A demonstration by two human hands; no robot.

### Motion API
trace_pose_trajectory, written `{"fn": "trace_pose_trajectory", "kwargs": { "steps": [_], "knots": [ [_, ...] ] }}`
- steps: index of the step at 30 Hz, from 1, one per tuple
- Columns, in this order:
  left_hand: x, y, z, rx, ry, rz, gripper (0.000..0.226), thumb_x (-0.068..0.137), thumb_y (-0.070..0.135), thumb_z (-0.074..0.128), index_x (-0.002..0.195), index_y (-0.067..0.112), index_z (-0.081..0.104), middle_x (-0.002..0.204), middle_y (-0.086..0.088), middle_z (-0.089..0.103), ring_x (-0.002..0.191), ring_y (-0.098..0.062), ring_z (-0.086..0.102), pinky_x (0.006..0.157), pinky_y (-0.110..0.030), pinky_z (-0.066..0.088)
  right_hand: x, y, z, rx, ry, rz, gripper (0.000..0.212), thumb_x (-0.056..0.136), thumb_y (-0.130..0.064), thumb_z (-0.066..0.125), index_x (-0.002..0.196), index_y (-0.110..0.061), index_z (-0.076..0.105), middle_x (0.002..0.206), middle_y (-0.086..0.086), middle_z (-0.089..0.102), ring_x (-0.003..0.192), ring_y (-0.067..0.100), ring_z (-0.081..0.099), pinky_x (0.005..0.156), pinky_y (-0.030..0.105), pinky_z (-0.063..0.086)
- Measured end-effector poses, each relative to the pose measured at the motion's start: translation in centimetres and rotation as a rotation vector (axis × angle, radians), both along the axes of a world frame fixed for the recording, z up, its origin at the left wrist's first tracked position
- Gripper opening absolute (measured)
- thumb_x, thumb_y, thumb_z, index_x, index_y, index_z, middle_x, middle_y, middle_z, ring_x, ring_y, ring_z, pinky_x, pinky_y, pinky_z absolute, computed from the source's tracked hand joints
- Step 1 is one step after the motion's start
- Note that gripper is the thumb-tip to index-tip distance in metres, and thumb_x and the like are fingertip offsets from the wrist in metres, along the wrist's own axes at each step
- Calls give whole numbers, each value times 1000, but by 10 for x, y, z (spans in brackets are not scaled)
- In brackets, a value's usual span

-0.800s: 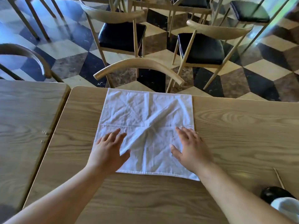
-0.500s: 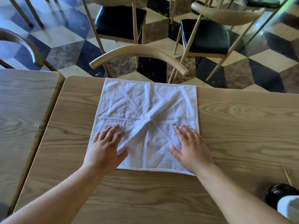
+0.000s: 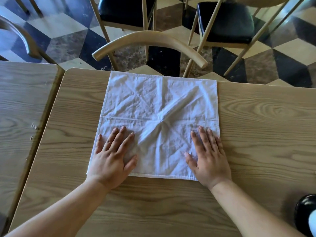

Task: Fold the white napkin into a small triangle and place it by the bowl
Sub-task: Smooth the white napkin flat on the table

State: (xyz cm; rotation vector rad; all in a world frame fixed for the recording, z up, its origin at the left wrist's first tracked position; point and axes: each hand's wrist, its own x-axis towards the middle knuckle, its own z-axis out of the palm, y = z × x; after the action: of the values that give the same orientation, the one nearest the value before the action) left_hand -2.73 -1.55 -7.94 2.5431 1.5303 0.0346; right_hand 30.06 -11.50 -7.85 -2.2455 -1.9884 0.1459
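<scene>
The white napkin (image 3: pixel 159 117) lies spread out flat as a creased square on the wooden table (image 3: pixel 256 134), reaching the table's far edge. My left hand (image 3: pixel 112 156) rests palm down on the napkin's near left corner, fingers spread. My right hand (image 3: pixel 207 156) presses flat on the near right corner in the same way. Neither hand grips the cloth. A dark bowl (image 3: pixel 306 214) shows partly at the bottom right edge of the frame, with something white beside it.
A second wooden table (image 3: pixel 20 117) adjoins on the left with a narrow gap. A chair's curved wooden back (image 3: pixel 147 40) stands just beyond the far edge. More chairs with black seats (image 3: pixel 225 19) stand on the checkered floor.
Both hands have slid outward over the napkin toward its near corners. The view has tilted further down, so the napkin looks larger and closer.
</scene>
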Motion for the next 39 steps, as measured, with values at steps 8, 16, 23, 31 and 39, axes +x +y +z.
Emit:
{"fn": "trace_pose_trajectory", "kwargs": {
  "steps": [8,16,23,31,39],
  "knots": [
    [0,-1,0,1,-5,1,76,97,69,39,165,39,20,176,6,13,162,-12,3,128,-58,10,1,-1,-3,15,-39,6,76,100,-58,39,162,-15,33,172,14,24,160,35,18,125,59,22],
    [-3,-7,1,-32,23,30,77,98,75,28,165,43,11,176,9,3,161,-11,-8,129,-55,1,2,-10,-9,72,-48,1,76,99,-57,41,163,-16,32,171,14,25,159,36,20,125,61,22],
    [-16,-32,3,-35,19,13,77,98,75,28,165,42,14,176,8,2,162,-14,-7,129,-56,6,-5,-34,-7,97,-42,1,76,99,-56,42,161,-13,35,170,17,27,158,39,22,125,62,21],
    [-28,-62,4,-44,42,2,78,97,77,26,165,43,11,176,8,2,162,-14,-8,129,-55,4,-15,-62,-7,115,-31,2,76,98,-55,44,161,-12,37,169,18,28,157,40,23,126,60,20],
    [-44,-97,5,-57,40,-5,78,97,77,27,165,43,10,176,7,4,162,-15,-6,129,-57,6,-29,-94,-3,74,-21,-5,77,98,-56,43,161,-12,36,170,18,26,158,40,22,125,62,22]
  ]
}}
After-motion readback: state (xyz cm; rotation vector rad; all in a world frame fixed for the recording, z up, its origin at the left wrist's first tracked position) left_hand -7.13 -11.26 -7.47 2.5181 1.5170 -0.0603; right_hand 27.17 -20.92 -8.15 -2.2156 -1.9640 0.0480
